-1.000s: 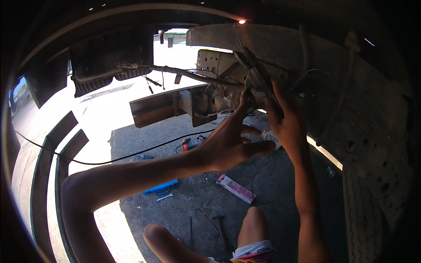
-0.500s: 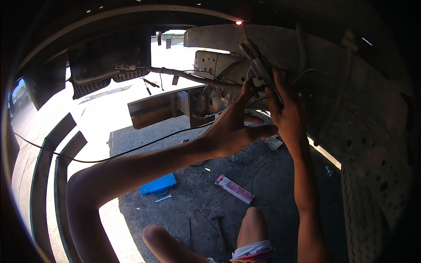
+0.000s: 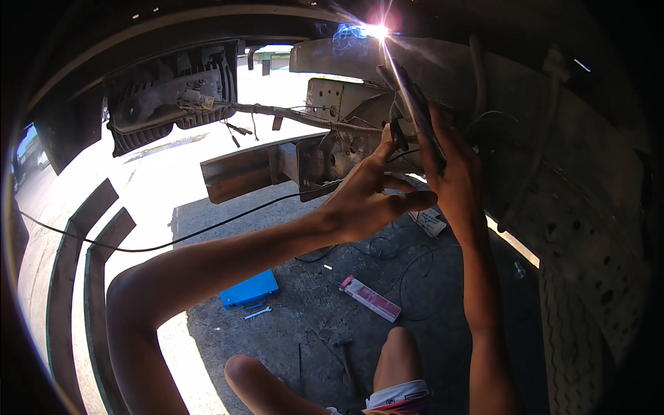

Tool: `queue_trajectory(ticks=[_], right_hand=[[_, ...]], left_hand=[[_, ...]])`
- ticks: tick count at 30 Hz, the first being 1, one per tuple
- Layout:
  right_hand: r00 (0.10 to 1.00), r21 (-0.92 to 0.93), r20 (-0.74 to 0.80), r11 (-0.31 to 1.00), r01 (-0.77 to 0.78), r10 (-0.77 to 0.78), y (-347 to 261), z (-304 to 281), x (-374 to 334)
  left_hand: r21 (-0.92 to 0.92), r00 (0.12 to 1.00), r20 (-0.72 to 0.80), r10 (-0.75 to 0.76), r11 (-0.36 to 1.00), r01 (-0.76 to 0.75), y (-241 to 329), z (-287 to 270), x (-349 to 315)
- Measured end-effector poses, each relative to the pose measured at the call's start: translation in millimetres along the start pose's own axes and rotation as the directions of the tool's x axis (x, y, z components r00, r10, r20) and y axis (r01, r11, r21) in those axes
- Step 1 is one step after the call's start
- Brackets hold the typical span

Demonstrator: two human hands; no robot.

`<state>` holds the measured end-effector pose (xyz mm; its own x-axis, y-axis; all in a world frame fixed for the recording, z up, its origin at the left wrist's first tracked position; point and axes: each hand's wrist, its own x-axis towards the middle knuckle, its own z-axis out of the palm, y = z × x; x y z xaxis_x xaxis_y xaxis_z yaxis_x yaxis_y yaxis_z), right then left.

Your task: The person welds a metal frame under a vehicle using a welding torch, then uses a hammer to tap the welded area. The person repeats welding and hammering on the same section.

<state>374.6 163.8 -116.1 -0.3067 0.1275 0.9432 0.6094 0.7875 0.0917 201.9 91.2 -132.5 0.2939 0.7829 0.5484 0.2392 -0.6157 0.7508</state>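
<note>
Right grip [image 3: 454,173] around dark welding holder [image 3: 422,111], bright arc [image 3: 378,32] above, blue case [image 3: 250,288] on concrete [image 3: 277,333]

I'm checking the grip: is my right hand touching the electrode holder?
Touching. The head view shows the right hand closed around the lower part of the electrode holder.

Grey concrete floor [image 3: 270,339] in shade; glaring sunlit ground [image 3: 169,180] beyond, to left.

Rough, matt grey concrete floor [image 3: 270,339], lower centre, bearing a shiny metal wrench [image 3: 258,313] and a smooth blue box [image 3: 250,287]. Left of centre, a dull, patchy brown metal beam [image 3: 238,174]. Matt, grooved rubber tyre [image 3: 568,339], lower right. Dark tool [image 3: 418,101], upper centre: finish obscured by glare.
</note>
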Motion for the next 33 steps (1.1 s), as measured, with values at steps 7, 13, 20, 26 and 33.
queue_trajectory(ticks=[7, 13, 20, 26, 33], right_hand=[[1.0, 0.067, -0.008, 0.998, 0.015, -0.015, -0.9, 1.2, 0.1], [0.987, 0.0, -0.091, 0.992, 0.13, -0.129, 2.8, 4.7, 1.9], [1.0, 0.005, -0.004, 1.0, -0.007, 0.007, -0.3, 0.7, -1.0], [0.999, -0.02, -0.026, 0.999, 0.035, -0.036, -1.8, 0.3, 1.4], [1.0, 0.013, 0.003, 1.0, -0.014, 0.014, -0.4, 0.4, -1.0]], left_hand=[[0.059, 1.0, 0.021, 0.011, 0.998, -0.012, -4.0, -4.2, 2.6], [-0.031, 0.999, 0.024, 0.023, 0.999, -0.022, -4.2, -4.0, 3.6], [-0.065, 0.999, 0.035, 0.0, 0.998, 0.002, -0.8, -4.6, 2.8], [-0.06, 1.0, 0.027, -0.006, 0.998, 0.008, 0.5, -3.6, 1.6], [-0.099, 0.999, 0.05, -0.016, 0.995, 0.021, 1.9, -6.8, 1.2]])
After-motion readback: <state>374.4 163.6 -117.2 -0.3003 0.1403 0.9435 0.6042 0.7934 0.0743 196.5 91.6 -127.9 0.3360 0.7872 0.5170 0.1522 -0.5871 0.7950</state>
